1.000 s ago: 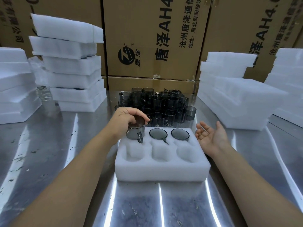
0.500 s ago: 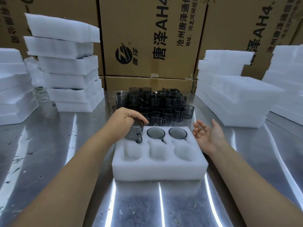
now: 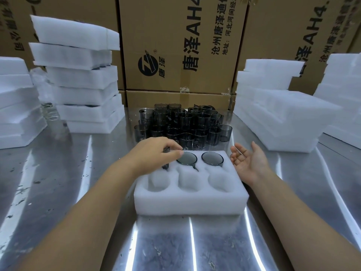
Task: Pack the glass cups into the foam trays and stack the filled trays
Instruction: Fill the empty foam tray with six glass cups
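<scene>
A white foam tray point(image 3: 187, 202) with six pockets lies on the steel table in front of me. Two dark glass cups point(image 3: 186, 158) point(image 3: 212, 158) sit sunk in the back middle and back right pockets. My left hand point(image 3: 156, 155) covers the back left pocket and grips a third glass cup point(image 3: 166, 166) from above; that cup is sunk low in the foam and mostly hidden. The three front pockets hold nothing. My right hand point(image 3: 248, 163) is palm up with straight fingers beside the tray's right edge, holding nothing. Several loose dark cups point(image 3: 181, 124) stand behind the tray.
Stacks of foam trays stand at the left point(image 3: 78, 75), far left point(image 3: 13, 104), right point(image 3: 277, 118) and far right point(image 3: 343, 85). Cardboard boxes point(image 3: 181, 45) wall off the back. Bare steel table point(image 3: 58, 182) lies on both sides of the tray.
My left hand has pushed the cup down from above the back left pocket until it is nearly flush with the foam. The right hand has barely moved.
</scene>
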